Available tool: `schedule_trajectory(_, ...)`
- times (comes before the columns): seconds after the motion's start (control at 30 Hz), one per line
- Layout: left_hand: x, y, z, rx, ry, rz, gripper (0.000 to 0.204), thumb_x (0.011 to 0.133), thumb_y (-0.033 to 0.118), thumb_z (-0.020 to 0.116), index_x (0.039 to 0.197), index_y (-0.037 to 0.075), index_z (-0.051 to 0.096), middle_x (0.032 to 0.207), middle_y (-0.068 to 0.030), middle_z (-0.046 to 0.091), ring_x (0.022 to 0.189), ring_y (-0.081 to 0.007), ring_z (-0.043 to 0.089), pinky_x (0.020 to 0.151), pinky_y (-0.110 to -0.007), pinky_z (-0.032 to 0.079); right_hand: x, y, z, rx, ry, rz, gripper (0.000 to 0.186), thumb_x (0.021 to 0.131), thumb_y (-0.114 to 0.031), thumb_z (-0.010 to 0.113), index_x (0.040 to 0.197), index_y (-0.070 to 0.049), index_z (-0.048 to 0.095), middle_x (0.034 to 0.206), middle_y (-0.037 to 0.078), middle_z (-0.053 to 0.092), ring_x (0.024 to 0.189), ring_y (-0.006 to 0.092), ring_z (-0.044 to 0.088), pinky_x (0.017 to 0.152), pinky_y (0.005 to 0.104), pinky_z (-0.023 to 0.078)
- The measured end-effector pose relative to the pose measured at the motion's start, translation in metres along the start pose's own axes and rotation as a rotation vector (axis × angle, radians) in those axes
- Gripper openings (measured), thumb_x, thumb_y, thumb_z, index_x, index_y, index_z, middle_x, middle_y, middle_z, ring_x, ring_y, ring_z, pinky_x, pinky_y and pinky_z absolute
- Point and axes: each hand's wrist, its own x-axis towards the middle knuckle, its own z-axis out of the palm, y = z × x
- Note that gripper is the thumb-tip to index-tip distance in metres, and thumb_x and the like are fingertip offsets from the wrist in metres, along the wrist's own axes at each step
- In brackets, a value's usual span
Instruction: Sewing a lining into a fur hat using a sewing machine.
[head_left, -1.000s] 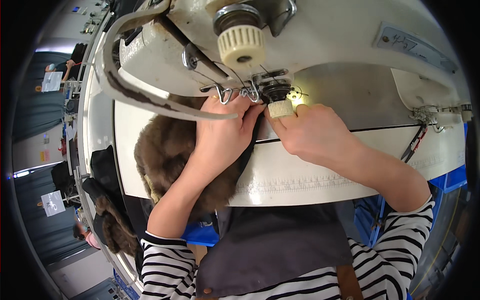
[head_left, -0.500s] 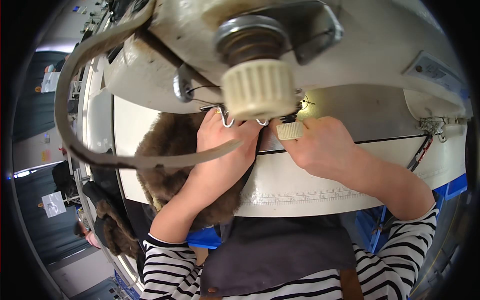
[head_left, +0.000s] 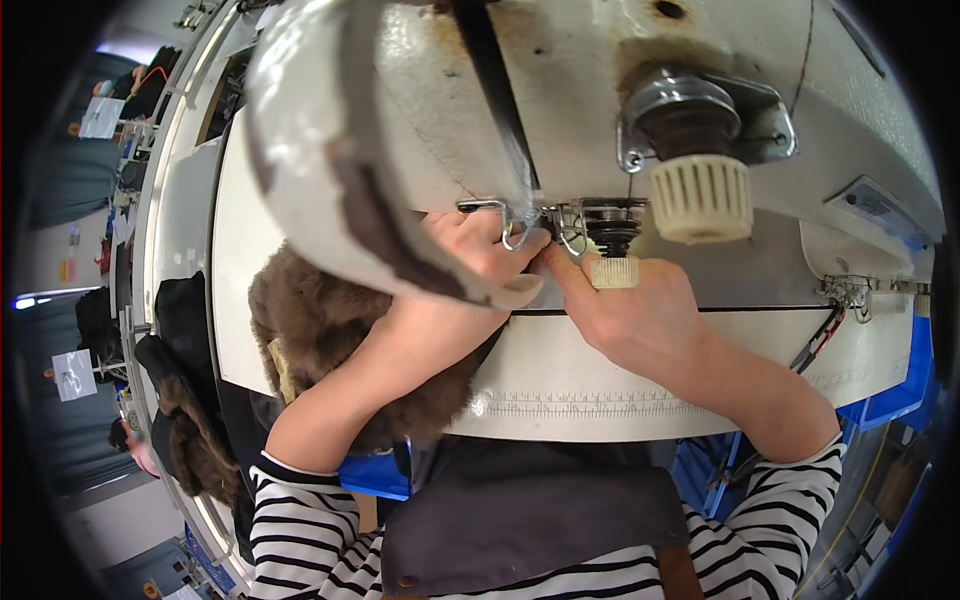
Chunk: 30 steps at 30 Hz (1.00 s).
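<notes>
A brown fur piece point(head_left: 320, 300) with a dark edge lies on the white sewing machine table, bunched to the left and hanging over the front edge. My left hand point(head_left: 475, 250) rests over its upper part, fingers bent and closed on it beneath the machine head. My right hand point(head_left: 635, 315) is beside it, fingers curled, with the index fingertip meeting the left fingers under the thread guides. What the right fingers pinch is hidden. The sewing machine point(head_left: 560, 90) covers the needle area; its ribbed cream knob point(head_left: 702, 200) sits above my right hand.
A curved pale guard point(head_left: 350, 170) blurs across the near view. A printed ruler point(head_left: 590, 405) runs along the table's front edge. Red-handled tweezers point(head_left: 822, 335) are at the right. Blue bins point(head_left: 890, 385) stand below. More brown fur point(head_left: 195, 440) lies to the left.
The view has shifted, so the machine's knob appears farther right and the guard nearer. Both hands stay together under the machine head, their fingertips now closer to each other.
</notes>
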Motion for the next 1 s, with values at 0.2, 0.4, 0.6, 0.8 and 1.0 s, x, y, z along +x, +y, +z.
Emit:
schedule_trajectory(0.2,0.007,-0.004,0.000,0.063,0.064,0.113,0.017,0.080,0.005,0.070,0.096,0.004,0.073,0.076,-0.0135,0.066,0.074,-0.0322,0.067,0.063,-0.044,0.051,0.001,-0.002,0.003,0.023,0.018,0.060,0.042,0.079,-0.016,0.066,0.118,-0.002,0.072,0.066,-0.002,0.055,0.050,0.0105,0.055,0.041,0.0278,0.042)
schedule_trajectory(0.4,0.005,-0.003,0.001,0.034,0.085,0.056,0.015,0.077,-0.003,0.067,0.089,0.003,0.071,0.078,-0.0126,0.064,0.076,-0.0343,0.064,0.067,-0.046,0.051,0.000,0.003,0.003,0.098,0.047,0.058,0.042,0.078,-0.015,0.066,0.117,0.002,0.071,0.065,-0.001,0.057,0.051,0.0123,0.059,0.043,0.0290,0.046)
schedule_trajectory(0.6,0.001,0.002,0.005,0.126,0.061,0.038,0.026,0.076,-0.001,0.069,0.100,0.007,0.076,0.080,-0.0096,0.063,0.078,-0.0308,0.063,0.068,-0.044,0.051,0.000,0.003,0.005,0.131,0.053,0.057,0.042,0.076,-0.014,0.066,0.114,0.002,0.071,0.066,0.000,0.060,0.053,0.0131,0.062,0.045,0.0291,0.048)
schedule_trajectory(0.8,0.001,0.002,0.002,0.250,0.009,0.083,0.033,0.076,-0.001,0.068,0.107,0.007,0.076,0.082,-0.0104,0.063,0.078,-0.0289,0.064,0.067,-0.043,0.051,0.003,-0.002,0.004,0.107,0.048,0.097,0.013,0.074,-0.015,0.070,0.083,-0.007,0.065,0.063,0.001,0.055,0.052,0.0159,0.060,0.044,0.0326,0.046)
schedule_trajectory(1.0,0.002,-0.005,0.011,0.221,0.076,0.050,0.042,0.081,-0.001,0.070,0.116,0.020,0.078,0.061,-0.0089,0.056,0.055,-0.0276,0.061,0.049,-0.038,0.048,0.006,-0.001,0.000,0.209,-0.096,0.152,0.008,0.073,-0.012,0.069,0.067,-0.010,0.064,0.068,0.007,0.062,0.059,0.0222,0.067,0.046,0.0367,0.049)
